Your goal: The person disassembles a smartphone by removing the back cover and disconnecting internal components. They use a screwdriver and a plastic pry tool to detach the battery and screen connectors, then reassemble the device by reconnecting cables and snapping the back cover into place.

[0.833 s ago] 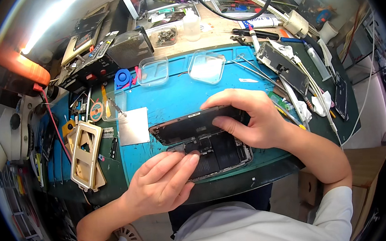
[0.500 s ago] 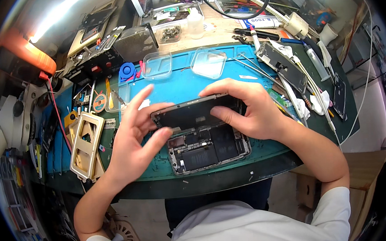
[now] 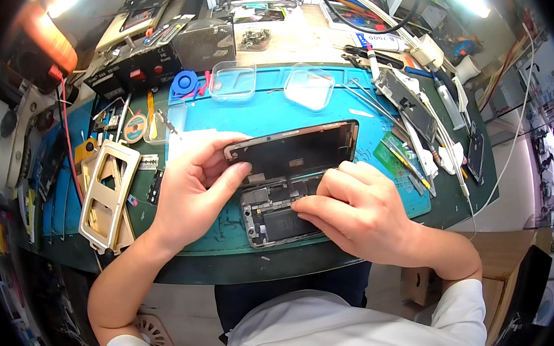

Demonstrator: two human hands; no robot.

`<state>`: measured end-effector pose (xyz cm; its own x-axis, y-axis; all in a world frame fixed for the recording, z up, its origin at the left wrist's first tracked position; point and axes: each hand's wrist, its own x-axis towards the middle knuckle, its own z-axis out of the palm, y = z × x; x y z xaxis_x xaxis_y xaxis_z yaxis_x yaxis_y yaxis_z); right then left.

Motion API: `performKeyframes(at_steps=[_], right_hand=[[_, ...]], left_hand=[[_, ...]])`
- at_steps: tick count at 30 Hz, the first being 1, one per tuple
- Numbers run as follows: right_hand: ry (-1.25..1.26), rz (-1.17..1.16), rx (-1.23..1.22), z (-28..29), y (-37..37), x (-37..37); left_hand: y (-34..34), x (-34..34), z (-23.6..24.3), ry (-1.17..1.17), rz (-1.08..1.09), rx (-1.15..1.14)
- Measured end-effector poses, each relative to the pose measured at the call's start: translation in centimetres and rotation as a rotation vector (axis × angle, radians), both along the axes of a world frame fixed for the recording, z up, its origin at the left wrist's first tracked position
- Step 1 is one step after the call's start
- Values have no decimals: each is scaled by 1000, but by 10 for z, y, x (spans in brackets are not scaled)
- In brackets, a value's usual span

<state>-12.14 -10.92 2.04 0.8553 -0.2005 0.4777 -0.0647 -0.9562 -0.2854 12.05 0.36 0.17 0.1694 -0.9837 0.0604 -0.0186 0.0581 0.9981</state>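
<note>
A smartphone lies opened on the bench, its body (image 3: 284,224) flat with battery and circuit board showing. The phone's screen (image 3: 308,150) is tilted up along the far edge of the body, its dark inner side toward me. My left hand (image 3: 194,192) grips the screen's left end between thumb and fingers. Over the body, my right hand (image 3: 364,211) has its fingers bunched, with the index fingertip on the board area near the middle. Whether anything small is in those fingertips cannot be made out. The hand covers the right part of the body.
Beneath the phone is a blue work mat (image 3: 221,122). Two clear plastic boxes (image 3: 233,82) stand behind it. A gold metal frame (image 3: 106,193) lies at left, near a black box with a red switch (image 3: 136,73). Tweezers (image 3: 372,97) and a loose phone screen (image 3: 408,107) lie at right.
My right hand has left the screen's right end and come down onto the phone's body. My left hand has closed on the screen's left end. The view has shifted slightly.
</note>
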Motion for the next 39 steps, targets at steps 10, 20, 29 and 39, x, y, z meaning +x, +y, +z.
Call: performKeyframes(at_steps=[10, 20, 29, 39], right_hand=[[77, -25, 52, 5, 5, 8], [98, -52, 233, 4, 3, 6], [5, -110, -47, 3, 12, -14], [18, -82, -295, -14, 14, -23]], left_hand=[[-3, 1, -2, 12, -26, -28], [-4, 0, 2, -11, -38, -31], [-3, -10, 3, -400, -67, -167], [-12, -45, -8, -615, 174, -269]])
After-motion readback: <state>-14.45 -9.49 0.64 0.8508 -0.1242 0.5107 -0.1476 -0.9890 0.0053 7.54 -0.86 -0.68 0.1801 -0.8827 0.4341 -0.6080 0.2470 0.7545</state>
